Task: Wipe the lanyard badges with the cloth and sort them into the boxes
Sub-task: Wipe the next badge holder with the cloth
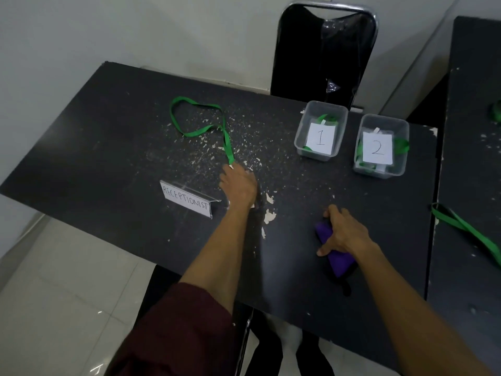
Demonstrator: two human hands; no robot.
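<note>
Lanyard (pixel 227 142) runs far-left from under the left hand (pixel 238 185), which covers the badge on the surface (pixel 108 158); whether it pinches or only presses, I cannot tell. Cloth (pixel 339 263) lies near-right of that hand, the right hand's (pixel 344 234) fingers (pixel 332 213) curled round it, so the wipe must come leftward; boxes (pixel 326 105) stand far right.

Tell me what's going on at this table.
A person is partway through cleaning lanyards at a black table. Their left hand rests on the near end of a green lanyard, hiding whatever hangs there. Their right hand grips a purple cloth nearby, clear of that lanyard. Box 1 and box 2, at the far right, each already hold green lanyards. Another lanyard lies on the next table.
</note>
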